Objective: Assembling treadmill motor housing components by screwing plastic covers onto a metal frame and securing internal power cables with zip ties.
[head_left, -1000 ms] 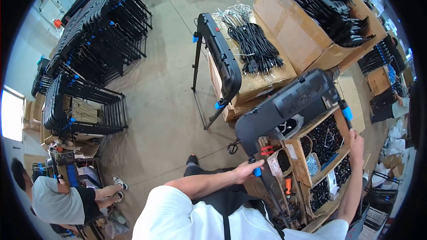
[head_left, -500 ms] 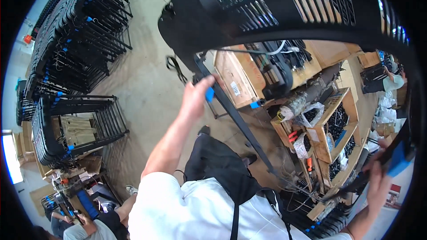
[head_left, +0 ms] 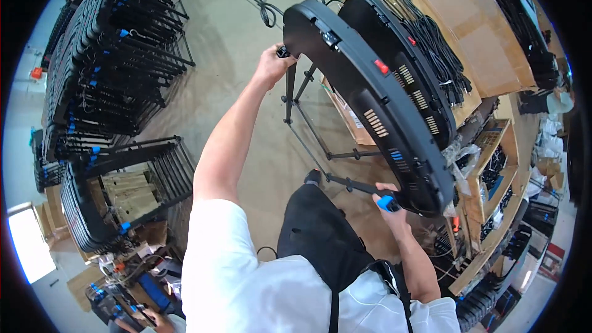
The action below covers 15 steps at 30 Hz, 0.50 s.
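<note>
A black frame with a long, curved, vented housing [head_left: 364,95] stands in front of me, tilted to the right. A small red switch [head_left: 382,66] sits on its rim, and its thin legs [head_left: 299,126] reach toward the floor. My left hand [head_left: 273,66] is closed round the frame at the housing's far left end. At the near end my right hand [head_left: 390,203] grips the frame beside a blue piece [head_left: 387,203]. A second black vented housing [head_left: 404,55] is right behind the first. A looped black cord [head_left: 265,13] hangs past the far end.
Stacked black frames [head_left: 105,68] with blue pieces line the left, with a lower stack [head_left: 92,203] nearer. To the right are a large cardboard box [head_left: 472,24], bundled black cables [head_left: 431,49] and a wooden parts rack [head_left: 512,148]. Another person's hand [head_left: 161,322] shows at lower left.
The black frame has dropped from up close and turned, so its housing now lies to my right. My right hand has come in from the far right; my left has reached farther forward.
</note>
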{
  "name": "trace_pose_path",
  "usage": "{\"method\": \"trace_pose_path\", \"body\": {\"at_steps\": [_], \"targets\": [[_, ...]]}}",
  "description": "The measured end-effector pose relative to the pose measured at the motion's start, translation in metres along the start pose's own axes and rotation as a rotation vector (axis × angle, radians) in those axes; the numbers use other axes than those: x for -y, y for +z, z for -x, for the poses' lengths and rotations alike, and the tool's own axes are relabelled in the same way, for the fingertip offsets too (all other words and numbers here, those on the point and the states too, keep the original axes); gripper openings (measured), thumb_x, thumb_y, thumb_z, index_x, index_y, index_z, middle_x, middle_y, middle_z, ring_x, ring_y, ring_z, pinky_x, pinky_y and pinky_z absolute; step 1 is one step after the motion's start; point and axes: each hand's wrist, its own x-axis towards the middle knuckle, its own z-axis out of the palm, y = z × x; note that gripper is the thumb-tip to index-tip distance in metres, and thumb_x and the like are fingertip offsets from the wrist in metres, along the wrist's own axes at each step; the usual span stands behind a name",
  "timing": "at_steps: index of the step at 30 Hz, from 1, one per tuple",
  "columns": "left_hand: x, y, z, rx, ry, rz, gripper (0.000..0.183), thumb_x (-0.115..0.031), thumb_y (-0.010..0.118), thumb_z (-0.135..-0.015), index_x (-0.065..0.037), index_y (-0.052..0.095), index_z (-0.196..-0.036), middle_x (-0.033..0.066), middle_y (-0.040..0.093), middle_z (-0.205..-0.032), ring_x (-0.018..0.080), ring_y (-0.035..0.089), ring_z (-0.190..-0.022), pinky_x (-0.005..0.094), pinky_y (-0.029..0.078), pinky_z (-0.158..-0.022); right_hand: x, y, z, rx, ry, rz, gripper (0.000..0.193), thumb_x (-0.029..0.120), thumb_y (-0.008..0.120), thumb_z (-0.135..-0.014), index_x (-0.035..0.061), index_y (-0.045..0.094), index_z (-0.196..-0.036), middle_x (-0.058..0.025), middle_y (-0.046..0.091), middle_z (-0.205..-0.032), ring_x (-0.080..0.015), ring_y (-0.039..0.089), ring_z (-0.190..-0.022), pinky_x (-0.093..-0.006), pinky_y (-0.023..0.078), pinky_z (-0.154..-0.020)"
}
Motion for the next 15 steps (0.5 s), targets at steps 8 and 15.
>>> {"method": "trace_pose_path", "body": {"at_steps": [8, 15], "targets": [[0.01, 0.046, -0.079, 0.041, 0.001, -0.27, 0.048, -0.015, 0.085, -0.088, -0.003, 0.068, -0.132, 0.0091, 0.077, -0.105, 0.0158, 0.07, -0.094, 0.0333, 0.056, -0.086, -0.077, 0.062, -0.047, -0.115, -0.079, 0.299, 0.034, -0.002, 0.081, -0.081, 0.0044, 0.069, -0.112, -0.0086, 0.074, -0.112, -0.022, 0.069, -0.107, -0.0372, 0.053, -0.098], [0.015, 0.092, -0.101, 0.112, 0.113, -0.326, 0.048, -0.013, 0.082, -0.087, -0.003, 0.067, -0.132, 0.0086, 0.077, -0.108, 0.0167, 0.069, -0.098, 0.032, 0.054, -0.091, -0.064, 0.026, -0.061, -0.049, 0.66, 0.549, 0.039, 0.044, 0.079, -0.088, 0.007, 0.078, -0.101, -0.0164, 0.078, -0.097, -0.0416, 0.073, -0.099, -0.0501, 0.056, -0.089]]}}
